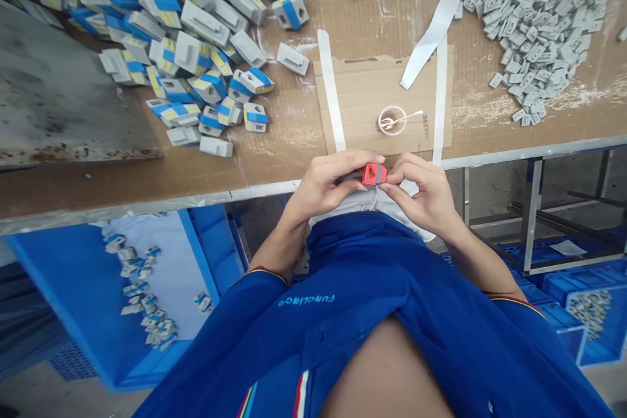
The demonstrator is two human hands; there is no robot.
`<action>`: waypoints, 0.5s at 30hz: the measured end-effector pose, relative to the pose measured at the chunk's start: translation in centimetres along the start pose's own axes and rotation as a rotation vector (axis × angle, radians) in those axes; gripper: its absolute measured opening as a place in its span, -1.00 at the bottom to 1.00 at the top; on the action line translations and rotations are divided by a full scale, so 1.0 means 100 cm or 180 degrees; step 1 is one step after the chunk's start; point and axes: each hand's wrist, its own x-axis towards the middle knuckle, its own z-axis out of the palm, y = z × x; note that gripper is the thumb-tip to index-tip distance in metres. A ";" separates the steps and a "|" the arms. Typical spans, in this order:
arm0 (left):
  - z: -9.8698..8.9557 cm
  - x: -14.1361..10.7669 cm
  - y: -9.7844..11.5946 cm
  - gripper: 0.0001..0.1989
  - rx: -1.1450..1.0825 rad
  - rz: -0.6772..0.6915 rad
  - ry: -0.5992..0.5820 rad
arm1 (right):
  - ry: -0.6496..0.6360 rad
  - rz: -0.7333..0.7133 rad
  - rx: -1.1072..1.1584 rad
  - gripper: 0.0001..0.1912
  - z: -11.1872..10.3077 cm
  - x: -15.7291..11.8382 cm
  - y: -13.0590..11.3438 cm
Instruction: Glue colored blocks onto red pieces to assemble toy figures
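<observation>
- Find the red block (369,175) at the front edge of the bench (274,166), held up between both hands; cannot tell how high.
- Pinched by its left end in the left hand (318,184), between thumb and fingers; pinched at the right end, beside the grey band (380,174), by the fingertips of the right hand (427,192).
- Looks light and stiff, probably moulded plastic; unlikely to dent under a fingertip grip.
- Take hold by the flat outer faces, keeping clear of the opening.
- Support both ends, in case of loose parts; cannot tell how firmly joined.
- Looks dry, but could turn slippery if wetted from the cup (394,130) with the swab (410,117) in it.
</observation>
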 end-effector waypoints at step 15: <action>0.003 -0.001 -0.001 -0.58 0.0016 0.0095 0.0313 | 0.0223 -0.0174 -0.0318 -0.91 0.004 -0.003 0.000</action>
